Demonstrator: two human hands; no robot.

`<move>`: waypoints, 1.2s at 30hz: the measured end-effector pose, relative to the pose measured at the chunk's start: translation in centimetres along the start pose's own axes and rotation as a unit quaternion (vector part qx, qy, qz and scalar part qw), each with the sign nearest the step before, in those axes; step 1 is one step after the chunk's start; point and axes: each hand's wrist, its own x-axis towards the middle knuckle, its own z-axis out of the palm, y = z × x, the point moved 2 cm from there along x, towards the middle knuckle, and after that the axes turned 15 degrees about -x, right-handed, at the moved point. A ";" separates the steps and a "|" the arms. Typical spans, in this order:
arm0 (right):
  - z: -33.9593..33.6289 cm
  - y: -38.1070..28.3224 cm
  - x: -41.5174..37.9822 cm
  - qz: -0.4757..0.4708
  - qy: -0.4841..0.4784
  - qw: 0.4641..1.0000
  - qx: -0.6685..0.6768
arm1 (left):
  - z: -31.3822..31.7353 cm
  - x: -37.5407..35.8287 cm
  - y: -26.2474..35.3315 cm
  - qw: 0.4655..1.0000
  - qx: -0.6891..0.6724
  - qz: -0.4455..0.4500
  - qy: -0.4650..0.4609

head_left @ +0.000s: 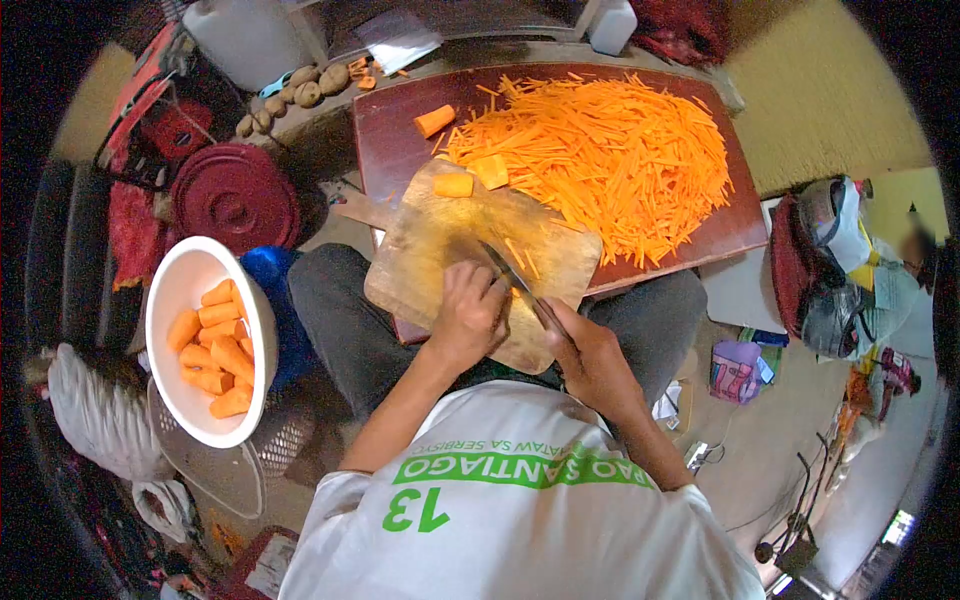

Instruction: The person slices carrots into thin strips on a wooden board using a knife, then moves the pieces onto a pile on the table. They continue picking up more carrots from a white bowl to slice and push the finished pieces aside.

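Observation:
My right hand (590, 350) is closed round the handle of a knife (520, 283), whose blade points up and left over a wooden cutting board (405, 255). Beside the blade, my left hand (468, 308) presses down on the board with its fingers bent together; what lies under them is hidden. A few thin carrot strips (524, 258) lie right of the blade. Two carrot chunks, one of them a short piece (453, 185), rest at the board's far edge. Beyond the board spreads a large heap of shredded carrot (630, 160).
The heap lies on a dark red table (385, 130), with another carrot chunk (435, 121) on it. At the left, a white basin (162, 370) holds several peeled carrots (232, 355). Behind it stands a red lidded bucket (235, 200). Potatoes (307, 94) lie at the back left.

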 end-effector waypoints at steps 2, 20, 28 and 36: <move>0.8 0.5 -0.5 0.001 0.009 1.000 -0.013 | -0.1 0.0 -0.1 1.000 0.002 0.008 0.009; 2.3 1.1 2.5 -0.029 0.078 0.996 0.025 | 0.2 0.2 0.2 0.999 0.018 0.030 0.026; 0.1 1.5 0.1 0.001 0.102 0.994 0.044 | -0.6 0.5 0.5 0.998 -0.004 0.020 0.059; 0.1 1.6 -2.3 0.027 0.049 0.998 0.043 | 0.2 0.4 -0.6 0.998 -0.024 -0.006 0.063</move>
